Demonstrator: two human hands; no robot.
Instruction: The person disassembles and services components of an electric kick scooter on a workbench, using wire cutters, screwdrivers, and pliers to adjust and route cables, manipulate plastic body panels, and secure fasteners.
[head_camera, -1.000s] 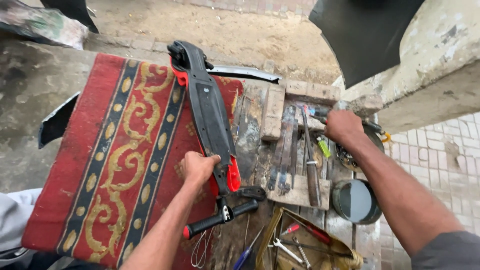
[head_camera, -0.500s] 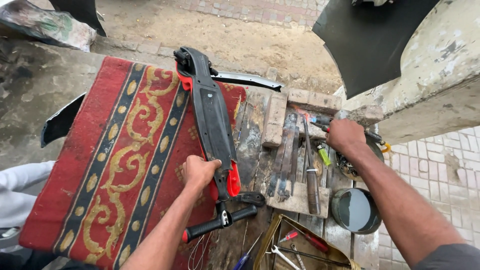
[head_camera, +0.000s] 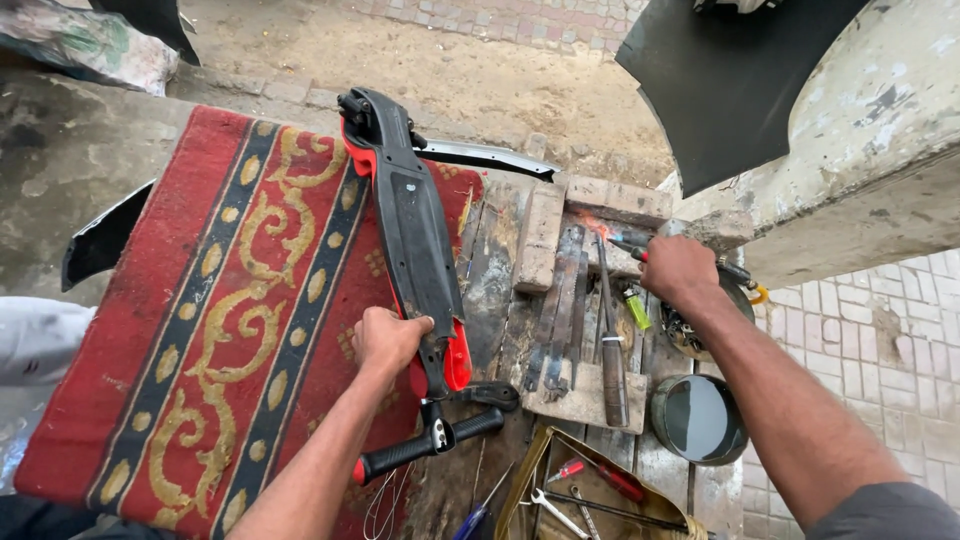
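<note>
Nearest, the left hand (head_camera: 388, 340) stays pressed flat, fingers apart, on the black-and-red plastic panel (head_camera: 415, 235), which lies along the red patterned rug's (head_camera: 200, 300) right edge. Farther right, the right hand (head_camera: 678, 270) has shifted little since a second ago, closed on a red-handled tool (head_camera: 632, 243) by the bricks (head_camera: 540, 235); the panel remains pinned.

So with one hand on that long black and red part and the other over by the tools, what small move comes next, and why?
Probably lifting the tool under the right hand toward the black and red part. That hand rests on a red-tipped tool by the bricks, while the left hand pins the part flat on the red rug.
</note>
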